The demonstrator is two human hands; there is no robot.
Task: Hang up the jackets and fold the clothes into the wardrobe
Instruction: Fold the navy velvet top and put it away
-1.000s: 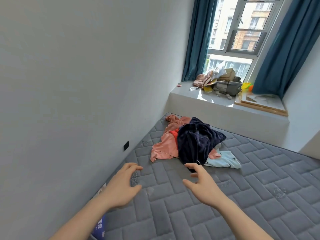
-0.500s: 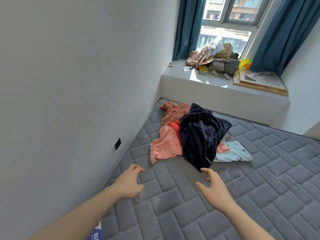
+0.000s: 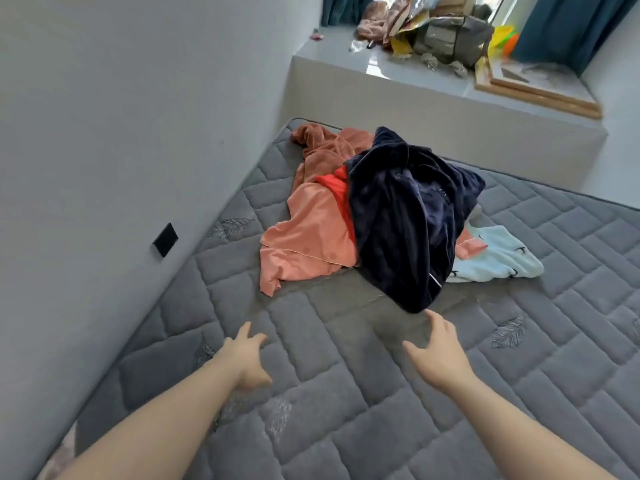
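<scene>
Just beyond the empty, spread-fingered right hand [image 3: 437, 355] and left hand [image 3: 244, 358], navy jacket [image 3: 405, 216] is lying limp; probably soft, floppy; best pinching its collar.

Both bare forearms reach forward from the bottom edge of the view, out over the mattress [image 3: 346, 427] toward its far end. The left arm comes in from the lower left corner and runs up and to the right; the right arm comes in from the lower right and runs up and to the left, so the two draw closer at the wrists yet stay well apart.

The left hand [image 3: 244, 360] is held back-up, fingers loosely spread and slightly bent, thumb tucked below, holding nothing. The right hand [image 3: 437, 351] is also back-up, its fingers stretched forward and a little apart, thumb splayed out to the left, holding nothing. Whether either palm touches the mattress cannot be told.
</scene>
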